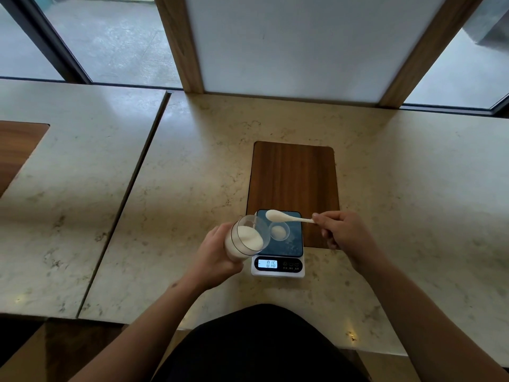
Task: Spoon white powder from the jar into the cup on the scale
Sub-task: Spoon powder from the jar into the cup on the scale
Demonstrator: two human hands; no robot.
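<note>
My left hand [213,255] grips a clear jar [246,238] of white powder, tilted with its open mouth toward the scale. A small clear cup [278,231] with a little white powder in it stands on the dark platform of the white scale [278,267], whose display reads 0.16. My right hand [343,234] pinches the handle end of a white spoon [286,217]. The spoon lies level above the far side of the cup, its bowl pointing left, near the jar's rim.
The scale sits on a pale marble counter [165,216], partly over a wooden inlay board [293,177]. A seam [129,194] in the counter runs to the left. A white panel in a wooden frame [289,45] and windows stand behind.
</note>
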